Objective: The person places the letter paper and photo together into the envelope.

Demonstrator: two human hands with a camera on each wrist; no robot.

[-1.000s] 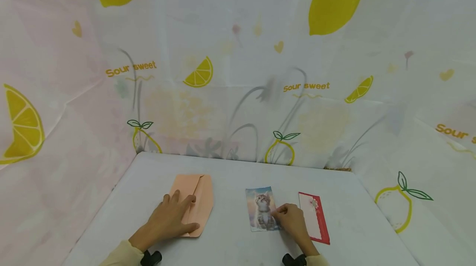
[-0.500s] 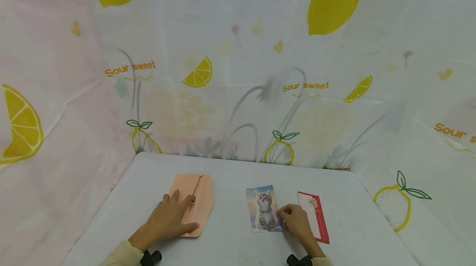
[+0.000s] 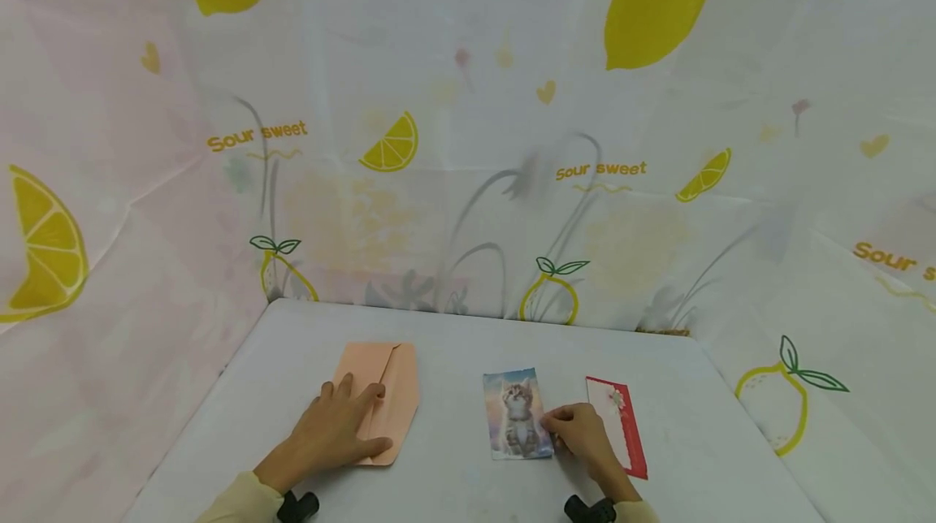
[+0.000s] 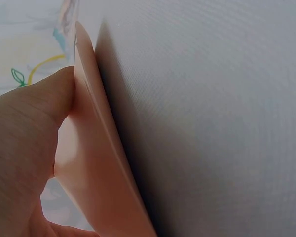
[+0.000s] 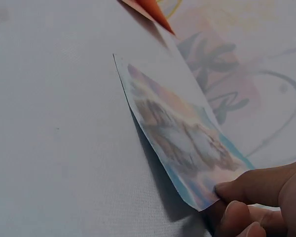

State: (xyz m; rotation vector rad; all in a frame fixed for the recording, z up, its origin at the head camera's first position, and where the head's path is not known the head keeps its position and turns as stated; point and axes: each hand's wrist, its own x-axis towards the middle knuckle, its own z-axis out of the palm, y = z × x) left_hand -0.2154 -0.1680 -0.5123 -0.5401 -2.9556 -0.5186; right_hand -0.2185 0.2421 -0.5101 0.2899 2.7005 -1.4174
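Note:
A peach paper envelope [image 3: 395, 401] lies on the left part of the table, its flap seam running lengthwise. My left hand [image 3: 332, 430] rests on it with spread fingers; in the left wrist view the thumb [image 4: 49, 96] lies along the envelope [image 4: 101, 168]. To the right, my right hand [image 3: 581, 434] pinches the right edge of a kitten picture card [image 3: 515, 417] between thumb and finger. The right wrist view shows this card [image 5: 182, 138] tilted, its near edge raised off the table above a shadow. The fingers under the card are partly hidden.
A red-bordered white card [image 3: 634, 434] with a flower lies right of the right hand, partly covered by it. The white table [image 3: 453, 360] ends at a lemon-print cloth backdrop [image 3: 453, 206]. Dark wrist-worn devices sit at both wrists.
The right hand has shifted slightly right along the kitten card's edge. The card moved a little right and up, then back left and down. The left hand and envelope stayed put.

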